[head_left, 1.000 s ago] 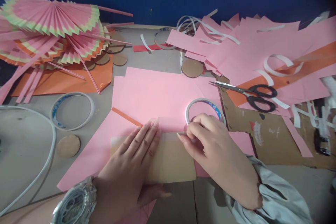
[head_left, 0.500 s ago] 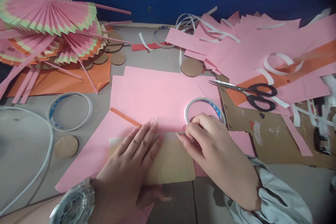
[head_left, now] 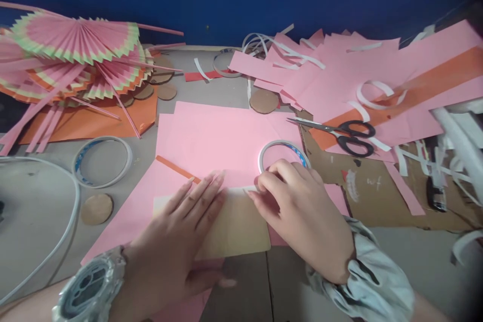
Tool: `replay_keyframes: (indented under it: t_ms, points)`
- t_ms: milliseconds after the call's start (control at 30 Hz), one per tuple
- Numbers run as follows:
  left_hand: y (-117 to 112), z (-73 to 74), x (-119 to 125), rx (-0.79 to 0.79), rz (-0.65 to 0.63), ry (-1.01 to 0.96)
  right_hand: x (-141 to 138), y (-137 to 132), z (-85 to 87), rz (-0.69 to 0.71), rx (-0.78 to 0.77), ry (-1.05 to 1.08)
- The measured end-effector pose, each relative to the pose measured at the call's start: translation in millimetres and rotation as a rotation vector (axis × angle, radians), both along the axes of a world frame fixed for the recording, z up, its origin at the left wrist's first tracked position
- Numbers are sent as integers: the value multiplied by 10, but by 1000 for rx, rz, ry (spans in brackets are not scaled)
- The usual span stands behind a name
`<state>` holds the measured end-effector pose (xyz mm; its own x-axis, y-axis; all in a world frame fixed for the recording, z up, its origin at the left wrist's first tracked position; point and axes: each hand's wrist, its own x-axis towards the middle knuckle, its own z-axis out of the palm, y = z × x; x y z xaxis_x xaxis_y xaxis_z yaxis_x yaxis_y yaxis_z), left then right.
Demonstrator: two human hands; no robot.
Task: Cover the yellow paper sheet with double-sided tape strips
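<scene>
A yellow paper sheet [head_left: 237, 231] lies on pink paper [head_left: 211, 136], with a white strip of tape [head_left: 238, 191] along its far edge. My left hand [head_left: 181, 226] lies flat over the yellow sheet, fingers stretched out and pressing near the strip. The fingertips of my right hand [head_left: 302, 211] are pinched together at the right part of that strip. A roll of double-sided tape [head_left: 261, 158] with a blue-printed core stands just behind my right fingers, partly covered by them. A thin orange paper strip [head_left: 175, 167] rests beyond my left fingertips.
Pleated paper fans [head_left: 81, 40] are piled at the far left, above another tape roll [head_left: 128, 163] and a cardboard disc [head_left: 97, 209]. Scissors [head_left: 352, 146] lie on cardboard [head_left: 381, 206] at the right, below heaped pink sheets [head_left: 407, 68]. A white cable [head_left: 77, 201] curves at left.
The view has shifted slightly. My right hand has slid a little along the far edge of the yellow sheet, baring more white strip between the hands. My left hand stays flat.
</scene>
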<state>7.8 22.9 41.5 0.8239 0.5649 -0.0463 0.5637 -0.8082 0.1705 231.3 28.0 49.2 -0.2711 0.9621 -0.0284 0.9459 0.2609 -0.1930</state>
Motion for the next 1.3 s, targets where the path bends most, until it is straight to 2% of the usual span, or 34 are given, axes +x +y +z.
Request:
replay_keyframes:
  t_ms: [167,367,633,867,1300]
  points:
    - [-47,100,94,57,78,46,10,-10,5,8,-24,25]
    - [27,-14,249,65,-33,18,-1,-33,-20,-2,14,39]
    - [-3,-36,142,82,-5,41,26,-46,-15,-19,-42,106]
    - [-93,-87,179,84,57,-40,5,-23,-8,-16,-44,125]
    - [-89,-128,186,-47,83,-77,-45,-8,-16,-4,-15,75]
